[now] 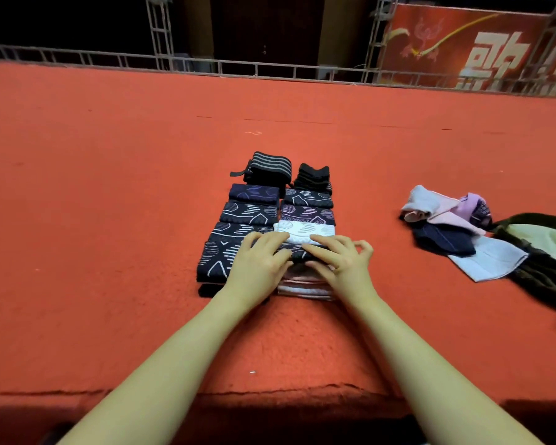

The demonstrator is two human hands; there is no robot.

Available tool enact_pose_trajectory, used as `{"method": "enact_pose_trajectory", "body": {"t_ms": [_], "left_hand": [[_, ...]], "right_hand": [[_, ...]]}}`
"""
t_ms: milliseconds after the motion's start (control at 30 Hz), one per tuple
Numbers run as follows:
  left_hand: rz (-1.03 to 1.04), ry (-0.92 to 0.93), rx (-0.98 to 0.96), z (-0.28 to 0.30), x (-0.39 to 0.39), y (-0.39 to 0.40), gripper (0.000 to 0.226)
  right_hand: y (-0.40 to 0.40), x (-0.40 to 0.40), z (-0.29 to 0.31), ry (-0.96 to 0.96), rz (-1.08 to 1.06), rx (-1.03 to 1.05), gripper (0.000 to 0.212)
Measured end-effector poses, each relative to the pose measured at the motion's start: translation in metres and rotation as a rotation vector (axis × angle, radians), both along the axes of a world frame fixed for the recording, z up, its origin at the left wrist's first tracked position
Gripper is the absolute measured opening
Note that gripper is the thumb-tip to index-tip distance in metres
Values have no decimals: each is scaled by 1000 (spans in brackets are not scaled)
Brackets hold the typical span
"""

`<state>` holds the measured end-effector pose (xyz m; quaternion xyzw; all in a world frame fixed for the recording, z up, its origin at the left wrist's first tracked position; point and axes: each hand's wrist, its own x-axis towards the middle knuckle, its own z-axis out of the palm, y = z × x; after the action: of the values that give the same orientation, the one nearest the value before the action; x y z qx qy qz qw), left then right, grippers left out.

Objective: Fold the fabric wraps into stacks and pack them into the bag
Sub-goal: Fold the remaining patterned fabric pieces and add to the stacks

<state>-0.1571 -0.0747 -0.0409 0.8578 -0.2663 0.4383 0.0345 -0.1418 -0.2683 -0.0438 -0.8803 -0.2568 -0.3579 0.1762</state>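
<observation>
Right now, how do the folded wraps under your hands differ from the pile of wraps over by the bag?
The folded wraps lie in two neat rows of flat rectangles; the loose pile is crumpled and overlapping. The folded wraps are mostly dark navy with pale patterns; the loose pile is mostly pink, lilac and light grey. Both hands, left and right, press on the folded wraps; nothing touches the loose pile. Both lie on the red carpet.

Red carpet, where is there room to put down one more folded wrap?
The red carpet is bare left of the folded stacks, and between the stacks and the loose wraps. It is also bare beyond the stacks, toward the railing. It is crowded at the right, where the loose wraps touch the bag.
</observation>
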Motion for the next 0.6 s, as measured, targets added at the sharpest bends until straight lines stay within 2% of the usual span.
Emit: {"method": "enact_pose_trajectory", "body": {"t_ms": [133, 233, 300, 333, 400, 500, 533, 600], "left_hand": [[-55, 248, 28, -5, 0, 1, 29], [-52, 254, 44, -8, 0, -4, 27], [-43, 236, 42, -9, 1, -7, 13], [-25, 253, 40, -9, 1, -9, 13], [26, 327, 45, -10, 0, -11, 27], [76, 372, 78, -12, -5, -14, 28], [102, 416, 103, -11, -8, -15, 35], [146, 516, 143, -10, -14, -16, 54]], "right_hand": [[-11, -3, -10, 110, 88, 27, 34], [-14, -4, -16, 110, 70, 12, 34], [-14, -4, -20, 118, 36, 7, 35], [-13, -4, -22, 134, 19, -2, 35], [-11, -4, -25, 184, -9, -16, 39], [-14, -8, -30, 338, -16, -31, 55], [-16, -10, -32, 365, -16, -57, 56], [-18, -13, -33, 397, -16, -104, 44]]}}
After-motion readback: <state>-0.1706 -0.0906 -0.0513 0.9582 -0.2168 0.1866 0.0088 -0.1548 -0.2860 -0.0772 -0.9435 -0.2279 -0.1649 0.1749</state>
